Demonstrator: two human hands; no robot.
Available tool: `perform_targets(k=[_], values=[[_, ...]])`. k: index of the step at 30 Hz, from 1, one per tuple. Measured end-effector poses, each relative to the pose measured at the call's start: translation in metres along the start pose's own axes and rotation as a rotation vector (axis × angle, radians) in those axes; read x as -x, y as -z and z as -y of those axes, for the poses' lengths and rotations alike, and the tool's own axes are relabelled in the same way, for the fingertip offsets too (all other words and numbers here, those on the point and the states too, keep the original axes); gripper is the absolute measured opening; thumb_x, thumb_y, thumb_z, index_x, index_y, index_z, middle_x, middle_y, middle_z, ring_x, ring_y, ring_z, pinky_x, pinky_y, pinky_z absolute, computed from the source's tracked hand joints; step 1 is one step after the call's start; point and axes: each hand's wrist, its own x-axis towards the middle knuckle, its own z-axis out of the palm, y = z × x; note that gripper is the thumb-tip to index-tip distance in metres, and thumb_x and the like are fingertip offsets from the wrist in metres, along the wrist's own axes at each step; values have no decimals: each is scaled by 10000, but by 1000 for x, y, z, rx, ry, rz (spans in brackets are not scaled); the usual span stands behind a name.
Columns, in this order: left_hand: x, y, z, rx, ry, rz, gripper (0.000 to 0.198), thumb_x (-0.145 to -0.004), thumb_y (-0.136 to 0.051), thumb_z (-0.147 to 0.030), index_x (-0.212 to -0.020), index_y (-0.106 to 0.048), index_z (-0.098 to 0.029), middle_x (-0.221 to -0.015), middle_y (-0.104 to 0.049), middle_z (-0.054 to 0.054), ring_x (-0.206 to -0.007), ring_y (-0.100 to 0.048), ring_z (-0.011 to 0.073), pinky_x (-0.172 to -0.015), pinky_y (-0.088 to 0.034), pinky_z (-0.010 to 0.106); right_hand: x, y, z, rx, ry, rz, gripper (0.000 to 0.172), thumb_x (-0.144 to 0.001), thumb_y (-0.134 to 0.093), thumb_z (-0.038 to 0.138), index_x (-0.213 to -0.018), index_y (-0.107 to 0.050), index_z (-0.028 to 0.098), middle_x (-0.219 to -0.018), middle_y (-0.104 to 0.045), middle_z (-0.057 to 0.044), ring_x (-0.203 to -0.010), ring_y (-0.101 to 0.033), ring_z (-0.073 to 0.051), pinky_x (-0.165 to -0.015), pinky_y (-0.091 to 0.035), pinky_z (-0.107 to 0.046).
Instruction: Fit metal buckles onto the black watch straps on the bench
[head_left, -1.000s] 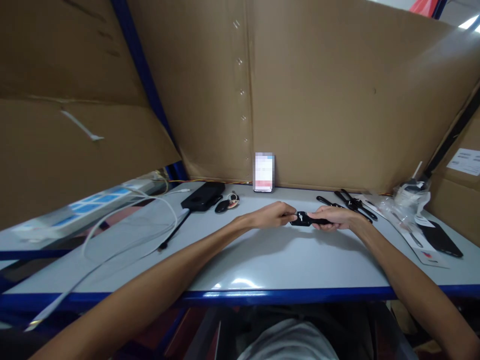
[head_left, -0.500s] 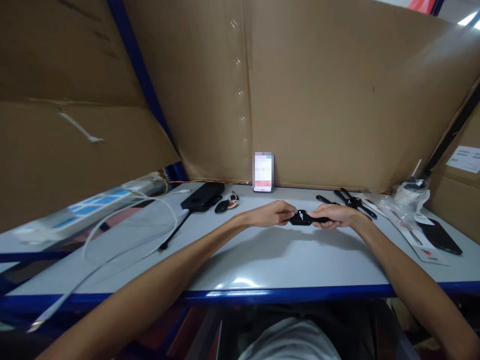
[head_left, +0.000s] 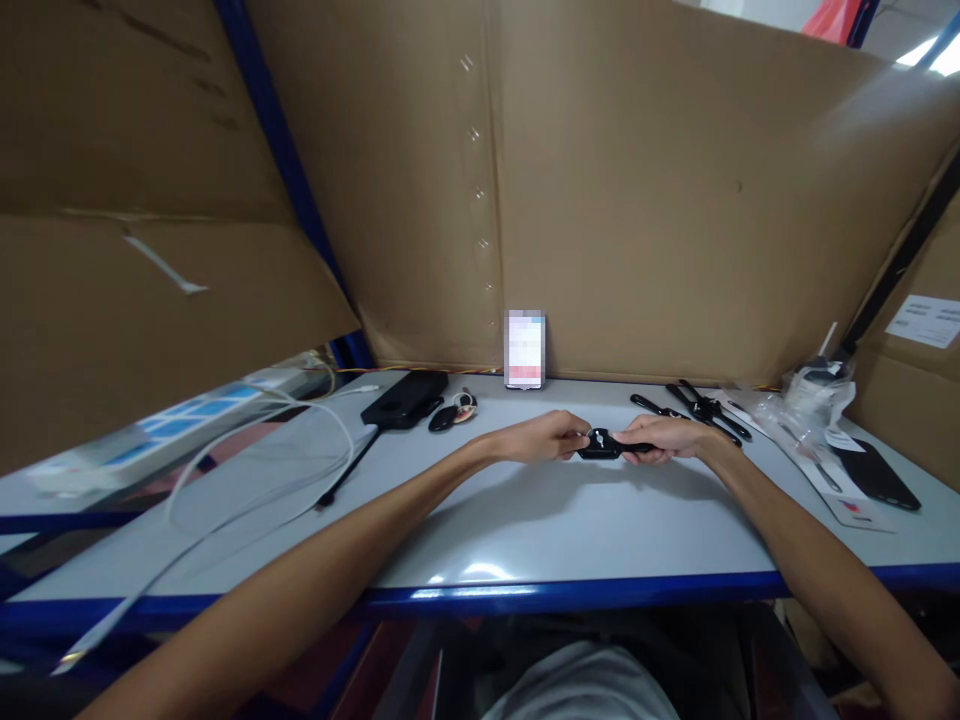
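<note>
Between my two hands, above the table, is a black smartwatch (head_left: 598, 452) with a white mark on its face. My left hand (head_left: 551, 437) pinches its left edge with thumb and fingers. On the other side, my right hand (head_left: 664, 439) is closed around the right edge and the black strap that sticks out there. The fingertips partly cover the watch body. Just beyond my right hand lie black straps or watches (head_left: 709, 408), crossing each other on the table.
A phone (head_left: 525, 348) leans upright against the cardboard wall (head_left: 637, 200). Left are a black box-shaped device (head_left: 405, 398), keys (head_left: 453, 412), white cables (head_left: 172, 490) and a power strip (head_left: 180, 425). Right are plastic packaging (head_left: 814, 440) and a dark phone-like slab (head_left: 877, 475).
Both hands keep their hold on the smartwatch, with hardly any movement. The whole view has shifted slightly.
</note>
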Motion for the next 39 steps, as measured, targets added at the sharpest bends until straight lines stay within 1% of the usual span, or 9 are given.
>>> perform_targets(k=[4, 9, 11, 14, 19, 25, 29, 34, 39], values=[[-1, -1, 2, 10, 29, 3, 316, -923, -452, -371, -668, -426, -187, -593, -398, -32, -537, -310, 92, -524, -247, 246, -1, -3, 0, 105, 38, -25, 543, -882, -558, 628, -738, -636, 111, -466, -335, 87, -400, -221, -46, -389, -158, -194], [-4, -4, 7, 55, 50, -22, 320, -925, -450, -393, -678, -427, -190, -593, -414, -31, -535, -334, 95, -520, -262, 240, 1, -9, 7, 307, 96, -250, 649, -913, -426, 685, -753, -683, 111, -442, -369, 65, -406, -278, -69, -416, -211, -214], [-5, -5, 8, 72, 63, -35, 338, -929, -447, -420, -682, -431, -189, -585, -408, -36, -524, -324, 92, -511, -259, 238, 3, -10, 9, 350, 108, -300, 655, -903, -426, 697, -749, -683, 114, -453, -386, 58, -416, -303, -73, -427, -222, -218], [-6, -6, 9, 109, 72, -31, 403, -946, -405, -502, -695, -440, -188, -572, -401, -43, -504, -302, 86, -501, -261, 237, 4, -11, 12, 398, 124, -301, 602, -868, -499, 688, -747, -673, 124, -466, -380, 64, -437, -312, -74, -445, -214, -221], [-5, -6, 9, 81, 25, -67, 532, -940, -338, -628, -677, -452, -181, -544, -399, -41, -500, -289, 84, -500, -263, 231, 4, -13, 15, 511, 151, -368, 541, -838, -560, 652, -663, -615, 144, -487, -349, 70, -473, -299, -73, -480, -198, -228], [-7, -8, 13, 55, 41, -100, 560, -913, -360, -675, -659, -440, -182, -536, -408, -39, -501, -295, 83, -497, -262, 227, 1, -18, 12, 639, 189, -447, 543, -856, -537, 636, -590, -502, 164, -516, -330, 65, -499, -283, -73, -504, -173, -245], [-9, -13, 16, 65, 39, -134, 573, -897, -372, -694, -678, -472, -175, -544, -422, -38, -503, -308, 84, -494, -260, 226, -1, -23, 11, 798, 204, -526, 537, -881, -530, 586, -556, -434, 170, -526, -295, 59, -513, -247, -75, -521, -151, -259], [-10, -17, 16, 76, 83, -180, 598, -863, -390, -735, -666, -481, -177, -504, -411, -47, -482, -303, 83, -477, -241, 224, -3, -31, 12, 1027, 157, -657, 544, -904, -519, 575, -549, -505, 163, -511, -410, 21, -525, -289, -96, -549, -164, -277], [-12, -20, 18, 97, 116, -202, 612, -845, -389, -756, -666, -489, -180, -456, -408, -53, -455, -310, 84, -473, -246, 221, -5, -40, 12, 1117, 151, -729, 531, -916, -497, 596, -623, -626, 173, -587, -576, -53, -556, -398, -130, -564, -185, -285]])
